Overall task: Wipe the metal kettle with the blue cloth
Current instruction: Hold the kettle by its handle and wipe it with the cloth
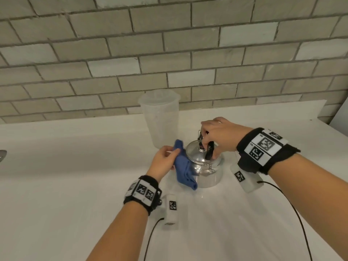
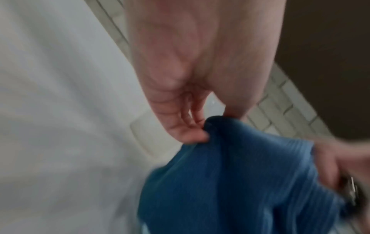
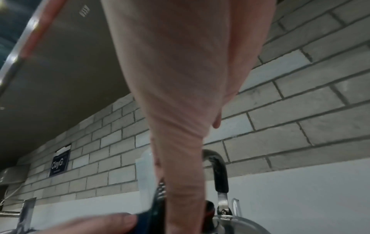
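The shiny metal kettle (image 1: 204, 166) stands on the white counter (image 1: 75, 176) with its black arched handle (image 1: 209, 152) upright. My right hand (image 1: 216, 136) reaches over the lid and grips that handle (image 3: 220, 174). My left hand (image 1: 165, 161) pinches the folded blue cloth (image 1: 183, 167) and holds it against the kettle's left side. In the left wrist view my thumb and fingers (image 2: 198, 134) clamp the cloth's top fold (image 2: 240, 174). The right wrist view shows the kettle's lid rim (image 3: 240, 223) below my right hand (image 3: 176, 142); the kettle's spout is hidden.
A translucent plastic jug (image 1: 160, 117) stands just behind the kettle, close to the grey brick-tiled wall (image 1: 169, 53). A metal sink edge (image 1: 2, 154) shows at the far left. Black cables (image 1: 293, 210) trail from both wristbands over the counter's front.
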